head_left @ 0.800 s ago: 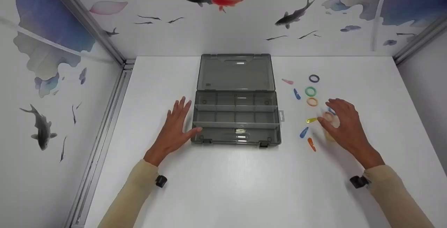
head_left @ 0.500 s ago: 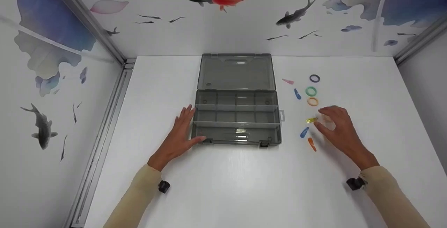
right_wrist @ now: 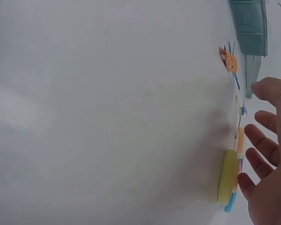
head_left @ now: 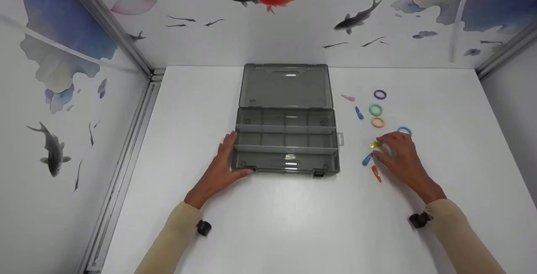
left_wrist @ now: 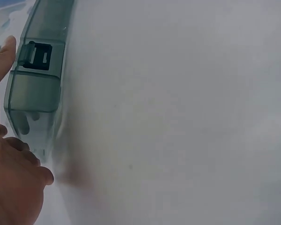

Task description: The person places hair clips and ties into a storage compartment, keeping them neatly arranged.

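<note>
A grey see-through compartment box (head_left: 289, 139) lies with its lid (head_left: 286, 86) folded back. My left hand (head_left: 219, 172) rests against its front left corner, fingers straight along the side and thumb at the front edge, near a latch (left_wrist: 39, 56). My right hand (head_left: 400, 158) hovers over the small hair things, thumb and fingers apart around a yellow hair clip (head_left: 374, 144). Beside the thumb lie a blue clip (head_left: 367, 159) and an orange clip (head_left: 376, 174). Under this hand, a yellow ring (right_wrist: 227, 177) shows in the right wrist view, but the head view hides it.
Beyond the right hand lie a light blue ring (head_left: 405, 129), an orange ring (head_left: 377, 122), a green ring (head_left: 375, 110) and a dark purple ring (head_left: 380, 94). A pink clip (head_left: 348, 97) and another blue clip (head_left: 359, 113) are nearer the box.
My left hand has come down and right, onto the box's front left corner. The right hand has moved left and lower, towards the yellow hair clip, uncovering the light blue ring.
</note>
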Demonstrator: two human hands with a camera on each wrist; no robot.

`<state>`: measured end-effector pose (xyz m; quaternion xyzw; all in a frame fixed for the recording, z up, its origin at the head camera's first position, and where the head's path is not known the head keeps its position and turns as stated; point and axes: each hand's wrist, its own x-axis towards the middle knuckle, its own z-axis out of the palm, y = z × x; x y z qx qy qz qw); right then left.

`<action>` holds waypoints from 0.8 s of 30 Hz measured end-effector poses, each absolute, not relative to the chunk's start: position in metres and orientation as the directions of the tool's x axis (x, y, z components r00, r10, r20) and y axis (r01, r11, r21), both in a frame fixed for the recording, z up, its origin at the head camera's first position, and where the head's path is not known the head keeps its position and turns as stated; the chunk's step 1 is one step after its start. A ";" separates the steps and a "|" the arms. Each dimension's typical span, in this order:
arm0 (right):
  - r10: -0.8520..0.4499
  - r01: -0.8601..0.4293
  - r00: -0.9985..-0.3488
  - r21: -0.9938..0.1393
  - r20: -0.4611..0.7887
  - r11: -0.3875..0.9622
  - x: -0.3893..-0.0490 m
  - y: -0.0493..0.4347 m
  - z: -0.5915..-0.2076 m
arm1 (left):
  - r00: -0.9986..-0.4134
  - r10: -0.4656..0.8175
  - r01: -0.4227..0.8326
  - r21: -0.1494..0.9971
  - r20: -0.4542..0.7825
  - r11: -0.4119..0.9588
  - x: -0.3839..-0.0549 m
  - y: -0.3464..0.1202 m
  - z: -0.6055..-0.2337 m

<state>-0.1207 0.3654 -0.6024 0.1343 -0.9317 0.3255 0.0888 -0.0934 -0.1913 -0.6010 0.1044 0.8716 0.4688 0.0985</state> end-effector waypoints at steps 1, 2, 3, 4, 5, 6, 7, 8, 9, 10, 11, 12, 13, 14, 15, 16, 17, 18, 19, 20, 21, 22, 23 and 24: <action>-0.190 -0.306 -0.949 -0.585 0.251 0.751 -0.121 0.365 -0.603 | -0.961 0.267 0.082 0.840 -0.077 0.536 -0.093 -0.190 -0.602; -0.189 -0.306 -0.949 -0.589 0.252 0.748 -0.122 0.365 -0.604 | -0.963 0.259 0.073 0.842 -0.081 0.535 -0.093 -0.190 -0.603; -0.188 -0.305 -0.949 -0.594 0.252 0.744 -0.122 0.365 -0.604 | -0.964 0.252 0.064 0.843 -0.086 0.534 -0.092 -0.189 -0.603; -0.188 -0.308 -0.948 -0.597 0.257 0.740 -0.123 0.365 -0.605 | -0.965 0.247 0.059 0.845 -0.088 0.531 -0.092 -0.188 -0.604; -0.188 -0.312 -0.947 -0.601 0.261 0.736 -0.123 0.364 -0.605 | -0.966 0.241 0.052 0.847 -0.091 0.529 -0.092 -0.187 -0.605; -0.189 -0.317 -0.945 -0.602 0.267 0.733 -0.124 0.364 -0.606 | -0.967 0.237 0.046 0.849 -0.095 0.527 -0.092 -0.187 -0.606; -0.191 -0.323 -0.942 -0.604 0.274 0.728 -0.124 0.364 -0.606 | -0.968 0.233 0.041 0.850 -0.098 0.526 -0.093 -0.186 -0.607; -0.193 -0.333 -0.938 -0.605 0.287 0.723 -0.125 0.364 -0.607 | -0.968 0.228 0.034 0.851 -0.102 0.525 -0.093 -0.185 -0.607; -0.193 -0.338 -0.937 -0.608 0.292 0.718 -0.126 0.364 -0.608 | -0.969 0.224 0.031 0.852 -0.102 0.523 -0.093 -0.185 -0.608; -0.195 -0.346 -0.933 -0.609 0.301 0.714 -0.127 0.364 -0.608 | -0.970 0.221 0.029 0.851 -0.103 0.524 -0.094 -0.184 -0.608; -0.196 -0.351 -0.931 -0.612 0.307 0.709 -0.127 0.364 -0.609 | -0.971 0.215 0.025 0.850 -0.105 0.527 -0.094 -0.184 -0.608; -0.196 -0.354 -0.930 -0.613 0.311 0.707 -0.127 0.364 -0.609 | -0.972 0.211 0.023 0.851 -0.104 0.525 -0.095 -0.183 -0.609; -0.196 -0.354 -0.930 -0.613 0.311 0.706 -0.128 0.364 -0.610 | -0.973 0.208 0.022 0.851 -0.103 0.525 -0.095 -0.183 -0.609; -0.194 -0.351 -0.931 -0.613 0.309 0.707 -0.128 0.363 -0.609 | -0.973 0.205 0.020 0.852 -0.103 0.523 -0.096 -0.183 -0.609; -0.191 -0.341 -0.936 -0.616 0.297 0.710 -0.128 0.363 -0.609 | -0.974 0.202 0.017 0.852 -0.105 0.523 -0.096 -0.183 -0.610; -0.189 -0.336 -0.937 -0.615 0.293 0.713 -0.128 0.362 -0.609 | -0.974 0.202 0.014 0.853 -0.107 0.522 -0.096 -0.183 -0.611; -0.187 -0.330 -0.940 -0.614 0.286 0.717 -0.128 0.362 -0.609 | -0.973 0.203 0.014 0.855 -0.107 0.519 -0.096 -0.183 -0.611; -0.184 -0.321 -0.943 -0.612 0.279 0.723 -0.128 0.362 -0.609 | -0.973 0.203 0.012 0.857 -0.109 0.516 -0.096 -0.183 -0.612; -0.182 -0.318 -0.944 -0.616 0.274 0.720 -0.128 0.362 -0.609 | -0.973 0.205 0.014 0.858 -0.107 0.514 -0.097 -0.182 -0.612; -0.183 -0.319 -0.944 -0.619 0.274 0.718 -0.128 0.362 -0.609 | -0.973 0.206 0.016 0.858 -0.106 0.514 -0.097 -0.182 -0.613; -0.183 -0.317 -0.945 -0.622 0.271 0.716 -0.128 0.363 -0.609 | -0.973 0.207 0.017 0.858 -0.104 0.513 -0.097 -0.182 -0.614; -0.184 -0.319 -0.944 -0.625 0.273 0.713 -0.128 0.363 -0.610 | -0.973 0.206 0.019 0.858 -0.101 0.513 -0.097 -0.181 -0.614; -0.181 -0.317 -0.945 -0.628 0.272 0.711 -0.128 0.363 -0.610 | -0.974 0.204 0.021 0.858 -0.098 0.513 -0.097 -0.181 -0.615; -0.177 -0.312 -0.947 -0.631 0.269 0.710 -0.128 0.364 -0.611 | -0.975 0.201 0.023 0.858 -0.095 0.514 -0.097 -0.181 -0.615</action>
